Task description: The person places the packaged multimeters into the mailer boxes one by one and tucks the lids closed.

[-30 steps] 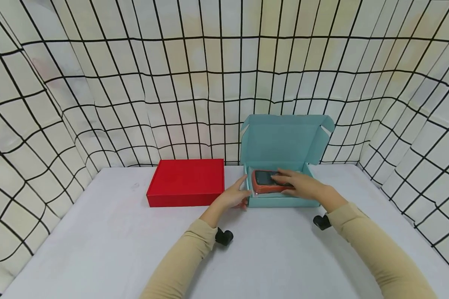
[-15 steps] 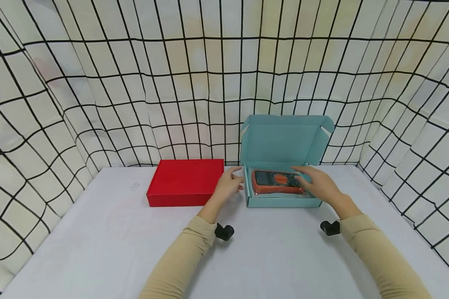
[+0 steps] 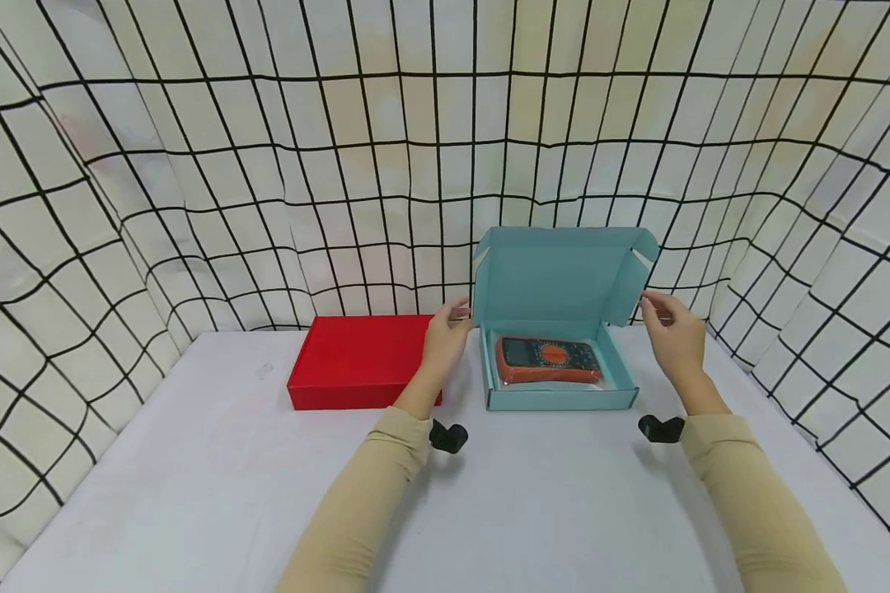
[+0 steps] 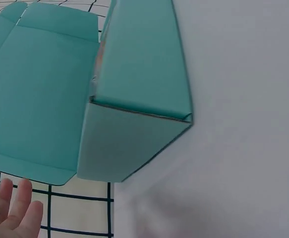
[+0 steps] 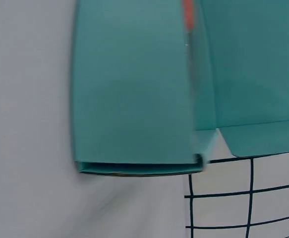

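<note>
Two boxes sit on the worktop [image 3: 534, 502], and from the left the first is the red box [image 3: 356, 350], shut, just beside the teal box [image 3: 561, 400]. Next comes the left hand [image 3: 445, 338], at the teal box's left rear; its grip is spread, fingertips close to the lid's left flap [image 3: 482, 288], though I cannot tell whether they touch. Inside the teal box the multimeter [image 3: 549, 360] lies flat, dial up, with clear wrap showing around it. The raised lid [image 3: 552, 276] stands behind. At the teal box's right rear, the right hand [image 3: 678, 333] has its thumb and fingers curved toward the right flap [image 3: 627, 287]; I cannot tell whether this grip pinches it. The step in hand looks like handling the lid by both flaps. For folding it down, I would take both evenly, bend them slightly inward so they clear the teal box's side walls, and check that no wrap catches at the rim.
</note>
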The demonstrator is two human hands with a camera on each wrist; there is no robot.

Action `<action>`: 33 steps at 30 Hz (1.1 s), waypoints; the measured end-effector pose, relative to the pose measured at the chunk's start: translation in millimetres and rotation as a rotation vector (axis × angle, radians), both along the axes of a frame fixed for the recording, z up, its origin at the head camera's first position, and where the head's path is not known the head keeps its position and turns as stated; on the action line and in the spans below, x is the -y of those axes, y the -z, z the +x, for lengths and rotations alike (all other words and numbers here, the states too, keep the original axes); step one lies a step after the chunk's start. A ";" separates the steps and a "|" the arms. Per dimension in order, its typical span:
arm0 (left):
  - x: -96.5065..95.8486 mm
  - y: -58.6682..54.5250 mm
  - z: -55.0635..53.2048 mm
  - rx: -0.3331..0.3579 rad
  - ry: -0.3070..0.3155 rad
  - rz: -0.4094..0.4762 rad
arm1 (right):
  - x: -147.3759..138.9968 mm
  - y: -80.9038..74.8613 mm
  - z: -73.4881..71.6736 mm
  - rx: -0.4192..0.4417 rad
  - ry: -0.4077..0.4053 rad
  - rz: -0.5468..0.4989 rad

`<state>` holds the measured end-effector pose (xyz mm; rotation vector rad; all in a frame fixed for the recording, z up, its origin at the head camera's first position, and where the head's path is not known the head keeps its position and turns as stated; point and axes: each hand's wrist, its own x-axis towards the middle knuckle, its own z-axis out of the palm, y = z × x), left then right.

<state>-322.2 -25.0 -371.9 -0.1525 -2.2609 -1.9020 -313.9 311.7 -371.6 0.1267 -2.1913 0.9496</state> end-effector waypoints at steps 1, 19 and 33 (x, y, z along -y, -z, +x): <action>0.1 -2.5 -1.8 -0.006 -0.002 0.001 | -0.8 -2.8 -1.8 0.003 0.014 -0.044; -3.6 -15.8 -7.0 0.014 0.206 0.005 | 15.0 -9.9 -12.4 0.199 -0.024 -0.263; -11.6 -9.8 -5.8 0.037 0.268 0.088 | 25.9 -6.0 -4.2 0.235 -0.093 -0.414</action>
